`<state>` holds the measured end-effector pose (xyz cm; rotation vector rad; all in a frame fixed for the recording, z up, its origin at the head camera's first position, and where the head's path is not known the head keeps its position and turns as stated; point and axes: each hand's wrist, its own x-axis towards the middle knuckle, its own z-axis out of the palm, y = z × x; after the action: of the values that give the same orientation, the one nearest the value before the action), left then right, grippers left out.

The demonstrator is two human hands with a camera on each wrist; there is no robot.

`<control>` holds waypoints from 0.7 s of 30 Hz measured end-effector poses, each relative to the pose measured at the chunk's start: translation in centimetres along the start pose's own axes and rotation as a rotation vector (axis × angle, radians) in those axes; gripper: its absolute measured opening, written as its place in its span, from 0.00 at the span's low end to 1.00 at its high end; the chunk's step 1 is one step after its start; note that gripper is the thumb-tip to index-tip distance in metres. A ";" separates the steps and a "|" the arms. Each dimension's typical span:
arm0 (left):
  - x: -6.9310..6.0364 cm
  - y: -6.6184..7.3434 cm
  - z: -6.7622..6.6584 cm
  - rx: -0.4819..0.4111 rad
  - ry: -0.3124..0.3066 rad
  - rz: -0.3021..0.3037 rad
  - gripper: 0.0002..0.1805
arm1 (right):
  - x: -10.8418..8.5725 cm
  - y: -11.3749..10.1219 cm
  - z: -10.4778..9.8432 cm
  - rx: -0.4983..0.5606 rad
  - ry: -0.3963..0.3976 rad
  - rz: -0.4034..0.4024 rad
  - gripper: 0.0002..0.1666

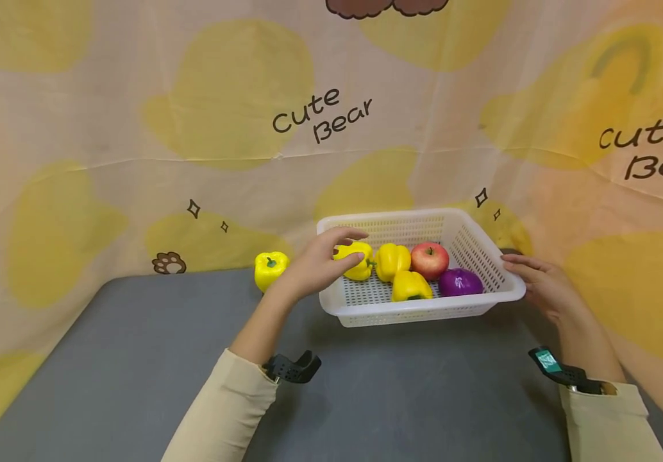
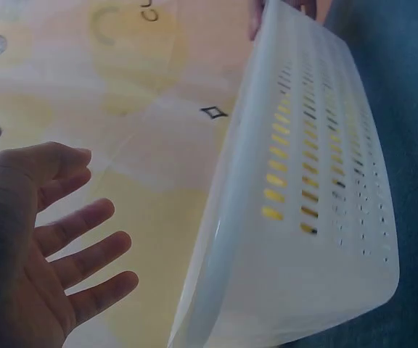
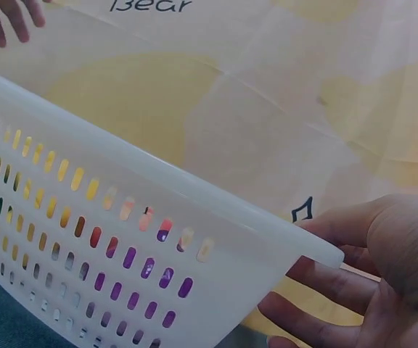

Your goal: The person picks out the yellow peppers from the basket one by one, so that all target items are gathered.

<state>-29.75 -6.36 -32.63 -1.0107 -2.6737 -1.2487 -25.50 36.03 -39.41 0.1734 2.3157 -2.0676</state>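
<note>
One white basket [image 1: 412,316], five pieces [image 1: 429,262] inside

Over the bench [image 1: 135,359]; right hand [image 1: 551,292] pinches its right corner, presumably steadying it. Left hand [image 1: 320,261]: fingers loosely spread, holding nothing, by the left end. One yellow pepper [image 1: 270,272] sits outside, left.

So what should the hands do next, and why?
Probably move the left hand to the lone yellow pepper outside the basket: that hand looks open and empty, the right hand holds the basket's corner, and three other yellow peppers lie inside.
</note>
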 end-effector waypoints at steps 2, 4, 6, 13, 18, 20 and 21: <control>0.7 0.4 0.5 0.017 -0.035 -0.006 0.22 | 0.0 0.0 0.0 0.015 -0.002 0.005 0.09; 1.3 0.8 1.0 0.030 -0.063 0.004 0.22 | 0.1 0.0 0.1 0.051 -0.008 0.006 0.09; 1.8 1.1 1.5 0.031 -0.089 0.016 0.22 | 0.1 0.0 0.1 0.091 -0.014 0.005 0.10; 3.5 1.8 3.4 0.030 -0.158 0.039 0.23 | 0.2 0.0 0.2 0.131 -0.010 0.001 0.11; 4.6 1.9 4.9 -0.013 -0.206 0.045 0.24 | 0.3 0.1 0.1 0.133 -0.017 -0.011 0.11; 5.0 1.9 5.6 -0.017 -0.224 0.048 0.25 | 0.3 0.2 0.1 0.143 -0.021 -0.013 0.11; 5.2 1.9 5.9 -0.011 -0.233 0.053 0.26 | 0.3 0.2 0.1 0.146 -0.023 -0.014 0.11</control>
<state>-31.36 1.50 -33.92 -1.2944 -2.7867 -1.2068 -25.79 36.01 -39.68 0.1371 2.1598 -2.2334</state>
